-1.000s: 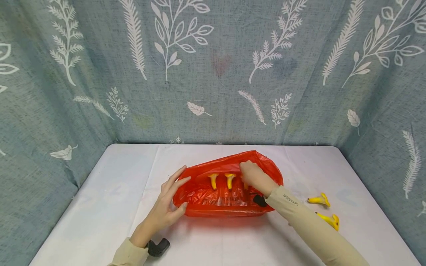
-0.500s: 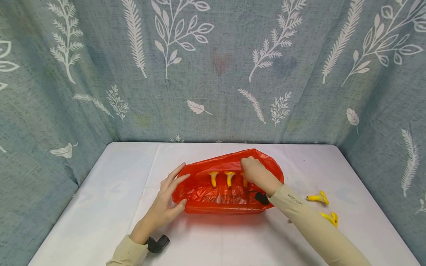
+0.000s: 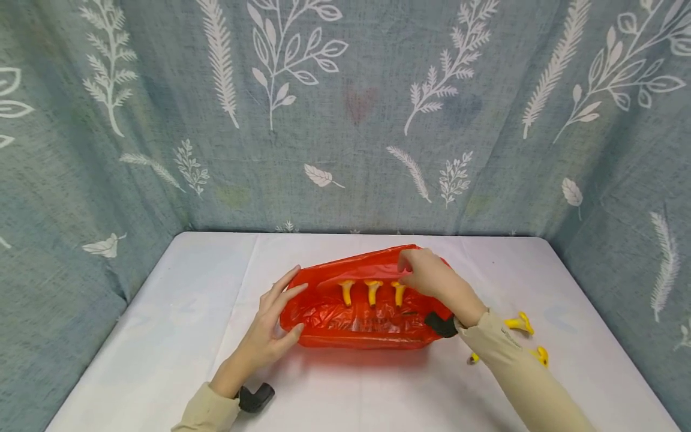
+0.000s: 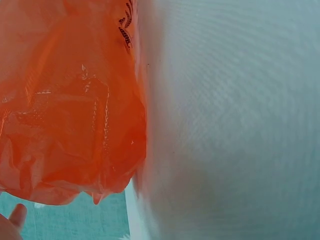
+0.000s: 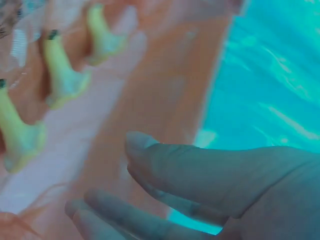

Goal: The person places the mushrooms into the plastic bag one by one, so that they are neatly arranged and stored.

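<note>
A red plastic bag (image 3: 356, 342) lies spread wide on the table, its mouth facing up. Inside, three yellow chanterelle mushrooms stand in a row: the left mushroom (image 3: 346, 293), the middle mushroom (image 3: 372, 293) and the right mushroom (image 3: 399, 294). At the bag's left end is my left hand (image 3: 270, 327), fingers and thumb extended along the rim. My right hand (image 3: 432, 276) hovers over the bag's right end, close to the right mushroom. In the right wrist view its fingers (image 5: 185, 165) are loosely bent, holding nothing. The left wrist view shows the bag's outer side (image 4: 75, 110) and a fingertip (image 4: 18, 216).
To the right of the bag lie more yellow mushrooms: a far mushroom (image 3: 520, 323), a nearer mushroom (image 3: 542, 355) partly behind my sleeve, and the tip of another mushroom (image 3: 474, 358). The white table (image 3: 178, 324) ends at a patterned curtain (image 3: 356, 150).
My right hand has loosened from the right mushroom and moved up and right, so that mushroom now shows in the bag. My left hand stays in place.
</note>
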Demonstrator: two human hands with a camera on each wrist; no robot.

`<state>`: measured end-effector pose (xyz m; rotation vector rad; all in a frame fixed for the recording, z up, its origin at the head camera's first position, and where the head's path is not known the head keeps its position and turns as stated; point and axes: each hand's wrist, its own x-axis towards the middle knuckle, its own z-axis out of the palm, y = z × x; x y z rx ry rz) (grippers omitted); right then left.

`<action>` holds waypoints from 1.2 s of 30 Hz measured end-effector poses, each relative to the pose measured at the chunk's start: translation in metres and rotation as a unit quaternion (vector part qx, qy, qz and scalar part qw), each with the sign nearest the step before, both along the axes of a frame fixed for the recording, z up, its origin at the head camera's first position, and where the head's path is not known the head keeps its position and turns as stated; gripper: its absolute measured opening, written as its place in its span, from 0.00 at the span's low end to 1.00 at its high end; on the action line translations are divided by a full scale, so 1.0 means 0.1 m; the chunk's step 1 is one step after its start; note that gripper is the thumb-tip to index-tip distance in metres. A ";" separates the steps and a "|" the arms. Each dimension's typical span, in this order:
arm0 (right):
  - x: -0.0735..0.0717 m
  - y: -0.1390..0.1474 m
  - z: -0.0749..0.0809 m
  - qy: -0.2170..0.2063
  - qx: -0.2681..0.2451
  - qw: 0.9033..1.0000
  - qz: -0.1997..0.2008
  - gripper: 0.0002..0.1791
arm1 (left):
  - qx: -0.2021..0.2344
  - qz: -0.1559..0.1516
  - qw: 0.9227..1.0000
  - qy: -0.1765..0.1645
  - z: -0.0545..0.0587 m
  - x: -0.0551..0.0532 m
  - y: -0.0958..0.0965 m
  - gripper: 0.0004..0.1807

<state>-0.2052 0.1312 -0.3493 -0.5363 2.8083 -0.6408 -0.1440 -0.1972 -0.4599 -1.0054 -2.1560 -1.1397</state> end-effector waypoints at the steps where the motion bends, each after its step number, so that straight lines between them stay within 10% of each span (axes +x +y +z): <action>1: 0.01 0.04 0.01 0.007 -0.017 1.000 0.002 0.08 | -0.001 0.000 1.000 0.000 0.00 0.00 0.00 0.36; 17: 0.24 0.63 0.07 0.077 -0.226 0.970 -0.045 0.06 | -0.005 0.005 1.000 -0.013 0.01 0.02 -0.01 0.36; 29: 0.27 1.13 -0.07 0.056 -0.430 0.900 -0.055 0.13 | -0.001 0.004 1.000 -0.011 0.01 0.01 -0.01 0.35; 36: 0.31 1.49 -0.27 0.085 -0.470 0.876 -0.063 0.13 | -0.005 0.007 1.000 -0.015 0.00 0.02 -0.01 0.36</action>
